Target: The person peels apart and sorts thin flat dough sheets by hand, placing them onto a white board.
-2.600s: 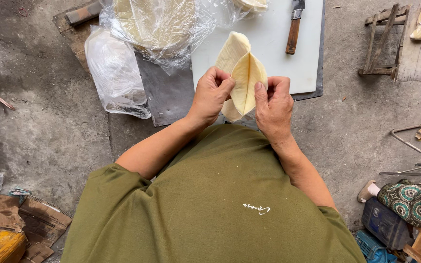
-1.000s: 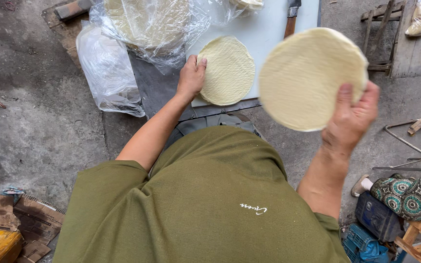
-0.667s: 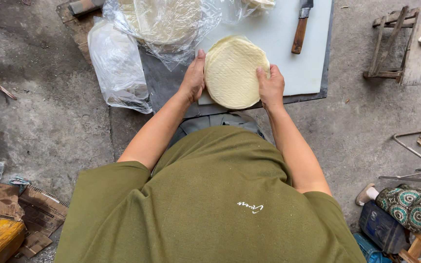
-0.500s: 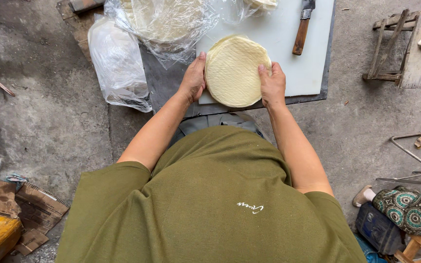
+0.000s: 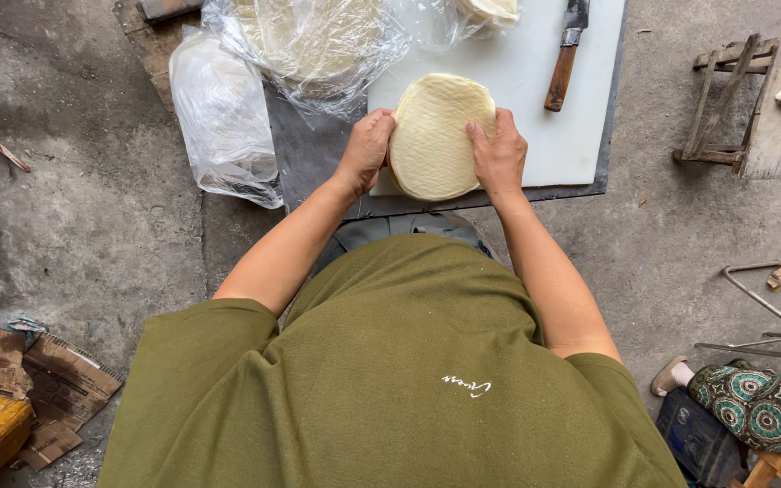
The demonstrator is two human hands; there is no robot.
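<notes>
Squaring a small stack of pale round flatbreads (image 5: pixel 434 136) (more lay bagged), left hand (image 5: pixel 365 150) and right hand (image 5: pixel 499 155) pressed its edges, each grip half-closed on it.

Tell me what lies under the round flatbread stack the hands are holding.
Under the flatbread stack, gripped by the left hand and right hand, lies a white cutting board. The part of the board directly beneath is covered.
</notes>
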